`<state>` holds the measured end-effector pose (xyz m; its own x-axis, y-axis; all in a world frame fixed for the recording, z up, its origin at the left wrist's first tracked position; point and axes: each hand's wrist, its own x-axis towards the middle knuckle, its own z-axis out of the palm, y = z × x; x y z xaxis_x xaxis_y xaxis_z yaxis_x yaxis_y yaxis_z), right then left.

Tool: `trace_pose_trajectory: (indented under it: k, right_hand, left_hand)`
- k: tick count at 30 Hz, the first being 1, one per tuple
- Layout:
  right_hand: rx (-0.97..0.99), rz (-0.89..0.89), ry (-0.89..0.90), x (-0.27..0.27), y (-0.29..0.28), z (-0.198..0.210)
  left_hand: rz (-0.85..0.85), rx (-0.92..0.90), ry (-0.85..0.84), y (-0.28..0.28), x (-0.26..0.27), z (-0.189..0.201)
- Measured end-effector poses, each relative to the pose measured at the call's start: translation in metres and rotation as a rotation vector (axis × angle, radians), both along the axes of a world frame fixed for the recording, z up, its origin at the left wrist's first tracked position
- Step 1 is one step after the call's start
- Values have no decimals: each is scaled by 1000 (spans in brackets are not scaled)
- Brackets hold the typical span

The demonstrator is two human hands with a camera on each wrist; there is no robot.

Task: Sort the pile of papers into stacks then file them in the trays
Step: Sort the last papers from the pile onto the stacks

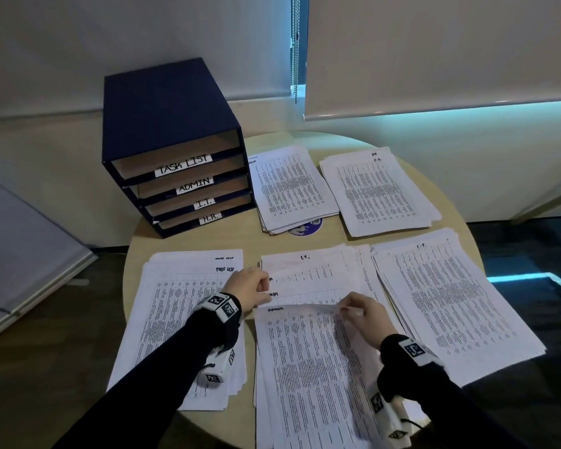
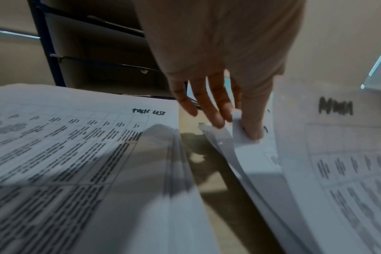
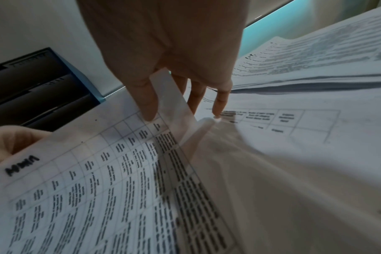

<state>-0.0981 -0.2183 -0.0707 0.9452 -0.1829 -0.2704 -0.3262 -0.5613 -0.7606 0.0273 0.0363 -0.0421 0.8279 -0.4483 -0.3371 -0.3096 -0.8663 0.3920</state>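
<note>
White ADMIN sheet (image 1: 308, 351), lower centre | step: sorting | your right hand (image 1: 365, 314) fingers pinch its top edge, left hand (image 1: 250, 286) grips pile corner | next: carry it to the upper-centre ADMIN stack (image 1: 289, 189).

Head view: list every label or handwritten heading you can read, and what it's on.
"TASK LIST": top tray label
"ADMIN": second tray label
"I.T.": third tray label
"H.R.": bottom tray label
"I.T.": heading on the centre pile
"H.R.": far right stack
Other headings and all printed table text are too blurred to read.
</note>
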Motion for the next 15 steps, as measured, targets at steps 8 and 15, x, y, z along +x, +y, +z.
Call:
trace_pose_trajectory:
  k: [8,15]
  right_hand:
    - [-51,27,34,9,-2,5]
    - [-272,-43,-42,9,-9,1]
  left_hand:
    - [-175,87,-209,-2,-5,4]
    - [-260,-69,-296,5,-15,6]
